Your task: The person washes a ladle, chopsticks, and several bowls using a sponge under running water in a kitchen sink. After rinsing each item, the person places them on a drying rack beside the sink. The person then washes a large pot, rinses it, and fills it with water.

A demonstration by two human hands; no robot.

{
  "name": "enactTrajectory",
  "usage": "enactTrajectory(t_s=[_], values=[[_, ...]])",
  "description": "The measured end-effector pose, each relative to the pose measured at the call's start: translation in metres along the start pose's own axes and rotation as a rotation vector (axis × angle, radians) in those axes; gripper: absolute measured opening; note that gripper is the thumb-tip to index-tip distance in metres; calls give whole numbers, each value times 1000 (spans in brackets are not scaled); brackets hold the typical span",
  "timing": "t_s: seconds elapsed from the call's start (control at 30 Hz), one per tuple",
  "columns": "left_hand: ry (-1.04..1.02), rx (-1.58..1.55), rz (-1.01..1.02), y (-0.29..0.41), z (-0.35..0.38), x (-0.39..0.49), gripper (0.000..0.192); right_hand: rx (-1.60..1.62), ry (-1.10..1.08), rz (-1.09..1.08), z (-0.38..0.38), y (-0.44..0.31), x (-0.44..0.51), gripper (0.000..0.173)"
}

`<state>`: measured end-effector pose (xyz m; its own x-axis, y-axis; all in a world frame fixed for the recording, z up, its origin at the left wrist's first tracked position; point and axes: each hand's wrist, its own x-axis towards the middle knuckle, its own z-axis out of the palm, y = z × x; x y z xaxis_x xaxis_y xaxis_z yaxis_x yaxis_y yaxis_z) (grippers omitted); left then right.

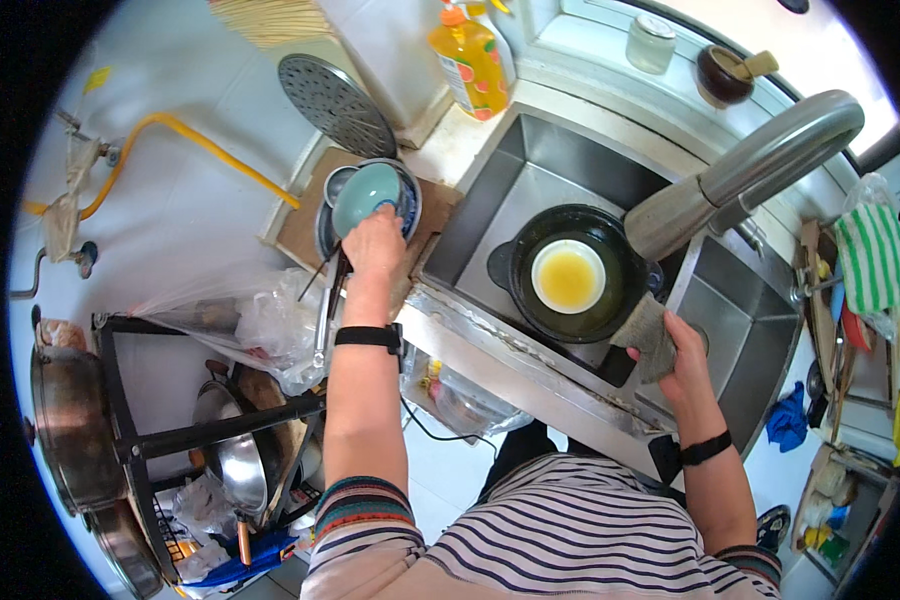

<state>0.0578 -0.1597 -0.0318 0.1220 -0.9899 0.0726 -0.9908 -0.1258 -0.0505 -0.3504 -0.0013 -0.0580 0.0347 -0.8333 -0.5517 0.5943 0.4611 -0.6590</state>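
Note:
At the counter to the left of the sink, my left hand (375,244) grips the near rim of a pale green bowl (361,196). That bowl sits tilted over a stack of dishes, with a small metal cup (337,182) beside it; my fingertips are partly hidden. In my right hand (686,352) is a grey-green scrubbing cloth (649,337), held over the divider between the two basins. A black pot (521,277) stands in the left basin. Inside the pot is a white bowl (538,274) holding yellowish liquid.
A steel faucet (727,187) arches over the sink's right side. Behind the basin stands an orange dish soap bottle (465,64). A round perforated metal plate (337,105) leans by the wall. A black rack (217,427) with pans is at lower left.

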Motion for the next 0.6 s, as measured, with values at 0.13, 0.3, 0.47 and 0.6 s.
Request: enactTrajectory(t_s=[0.13, 0.3, 0.47, 0.6], values=[[-51, 15, -16, 0, 7, 1, 21, -135, -33, 3, 8, -9, 16, 30], [-66, -7, 0, 1, 4, -2, 26, -644, -56, -134, 39, -21, 59, 23], [453, -239, 214, 17, -17, -38, 35, -1619, -167, -334, 83, -12, 116, 30], [274, -651, 164, 46, -23, -102, 31, -2221, -447, -215, 96, 22, 150, 32]])
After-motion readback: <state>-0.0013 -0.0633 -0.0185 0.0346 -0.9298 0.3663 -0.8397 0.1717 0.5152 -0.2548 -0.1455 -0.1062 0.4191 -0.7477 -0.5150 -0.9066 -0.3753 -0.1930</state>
